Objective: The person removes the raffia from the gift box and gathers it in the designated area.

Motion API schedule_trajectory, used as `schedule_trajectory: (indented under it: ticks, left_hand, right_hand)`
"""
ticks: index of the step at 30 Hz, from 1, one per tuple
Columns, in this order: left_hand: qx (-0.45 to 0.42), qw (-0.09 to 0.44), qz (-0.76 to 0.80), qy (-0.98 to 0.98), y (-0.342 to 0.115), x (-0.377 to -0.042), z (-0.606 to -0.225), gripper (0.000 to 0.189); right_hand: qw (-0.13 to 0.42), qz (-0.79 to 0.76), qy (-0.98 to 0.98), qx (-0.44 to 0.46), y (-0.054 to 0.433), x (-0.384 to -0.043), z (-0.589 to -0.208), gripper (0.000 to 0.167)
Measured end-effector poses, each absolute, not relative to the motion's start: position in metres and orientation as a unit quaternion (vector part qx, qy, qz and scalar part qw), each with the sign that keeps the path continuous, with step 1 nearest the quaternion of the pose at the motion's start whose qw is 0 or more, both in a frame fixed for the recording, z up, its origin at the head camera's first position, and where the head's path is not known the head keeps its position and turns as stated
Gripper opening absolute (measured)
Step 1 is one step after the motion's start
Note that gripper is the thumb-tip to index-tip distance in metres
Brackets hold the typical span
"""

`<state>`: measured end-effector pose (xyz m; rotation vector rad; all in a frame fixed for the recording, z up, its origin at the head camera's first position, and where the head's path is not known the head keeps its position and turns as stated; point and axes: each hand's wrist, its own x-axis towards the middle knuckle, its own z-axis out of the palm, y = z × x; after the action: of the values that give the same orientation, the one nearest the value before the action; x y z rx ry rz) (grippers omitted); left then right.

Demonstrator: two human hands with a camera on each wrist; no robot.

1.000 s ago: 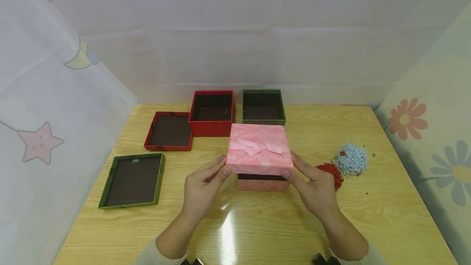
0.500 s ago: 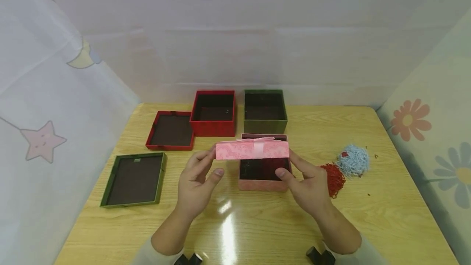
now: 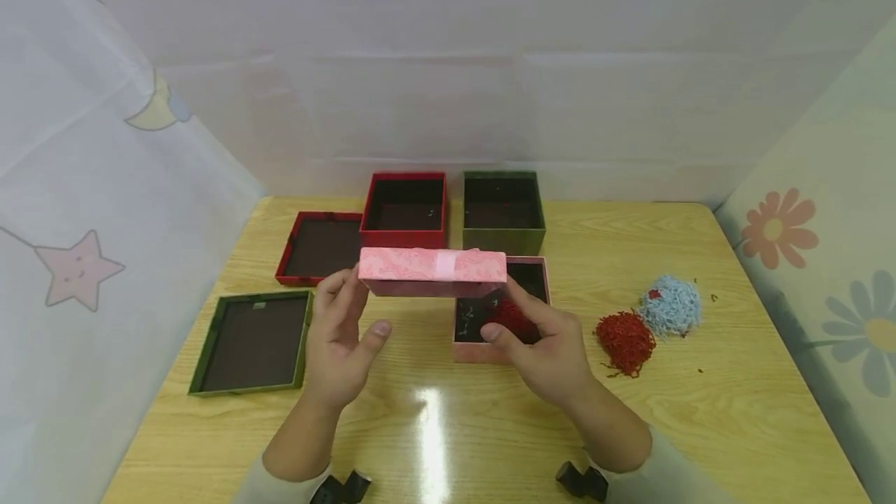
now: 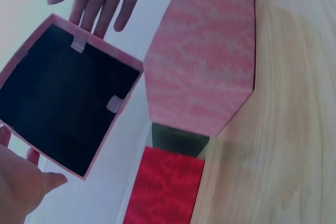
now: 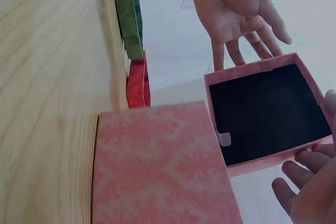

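Between my two hands hangs a pink box lid (image 3: 406, 264) with a pale ribbon, its dark inside facing the wrist cameras. My left hand (image 3: 337, 348) touches the lid's left side with extended fingers, thumb spread away from it. At the right side, the fingers of my right hand (image 3: 553, 348) reach along the lid's edge, its thumb also apart. Below and partly behind the lid stands the pink box base (image 3: 476, 352), with red paper shreds (image 3: 507, 317) inside. In the right wrist view the base's patterned side (image 5: 163, 166) fills the lower middle.
A red box (image 3: 404, 238) and a green box (image 3: 504, 239) stand open at the back. Their lids, red (image 3: 322, 247) and green (image 3: 252, 344), lie inside up on the left. Red shreds (image 3: 625, 342) and pale blue shreds (image 3: 672, 306) are piled on the right.
The pink lid, first held low over its base, has been lifted, tipped and carried left with both hands. The thumbs have come away from it, and the base's inside now shows.
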<state>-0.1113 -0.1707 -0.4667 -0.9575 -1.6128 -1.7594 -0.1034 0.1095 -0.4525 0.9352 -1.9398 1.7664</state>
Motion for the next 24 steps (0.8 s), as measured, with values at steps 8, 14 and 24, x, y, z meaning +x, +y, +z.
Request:
schedule_trajectory:
  ticks: [8,14,24]
  left_hand:
    - [-0.328,0.276,-0.663,-0.613,-0.194,-0.105,-0.474,0.067]
    - [-0.308,0.265,-0.660,-0.632,-0.210,-0.100,-0.479,0.067]
    - [-0.306,0.252,-0.683,-0.613,-0.230,-0.096,-0.486,0.066]
  right_hand:
    - [0.113,0.634,-0.691,0.327,0.087,-0.104,-0.455,0.075]
    - [0.084,0.593,-0.742,0.300,0.076,-0.099,-0.457,0.081]
    - [0.089,0.542,-0.774,0.315,0.056,-0.101,-0.461,0.090]
